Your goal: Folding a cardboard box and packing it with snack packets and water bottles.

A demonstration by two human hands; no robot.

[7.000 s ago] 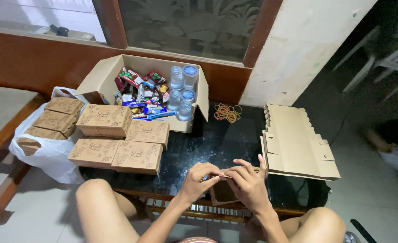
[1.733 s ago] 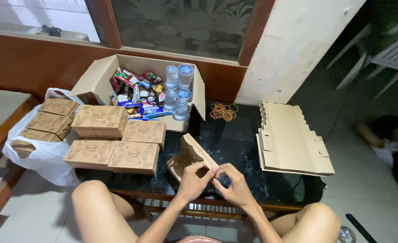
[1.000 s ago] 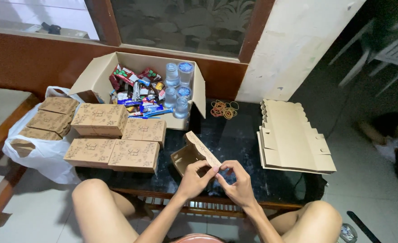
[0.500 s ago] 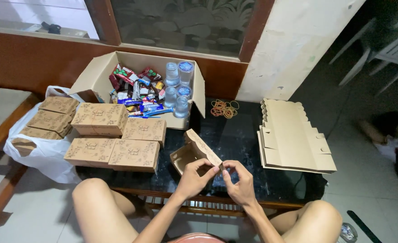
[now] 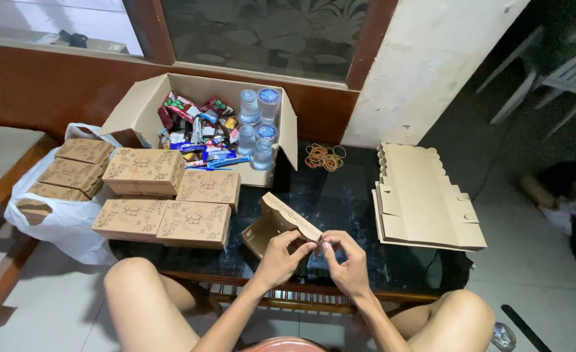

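A small brown cardboard box point(image 5: 269, 228) with a scalloped lid stands half folded on the dark glass table point(image 5: 340, 202), near its front edge. My left hand point(image 5: 281, 257) grips the box's near side and lid edge. My right hand point(image 5: 345, 259) pinches the lid's right end, fingertips meeting those of the left hand. The lid is raised and tilted, and the inside of the box is mostly hidden by it.
Several finished patterned boxes point(image 5: 164, 199) are stacked at the left, more in a white plastic bag point(image 5: 59, 208). A large open carton point(image 5: 203, 124) holds snacks and water cups. Rubber bands point(image 5: 324, 156) lie behind; a stack of flat box blanks point(image 5: 425, 199) lies at the right.
Seven seconds ago the piece lay low and flat between my hands; since then it has been folded into a box with the lid up. In the last second my hands barely shifted.
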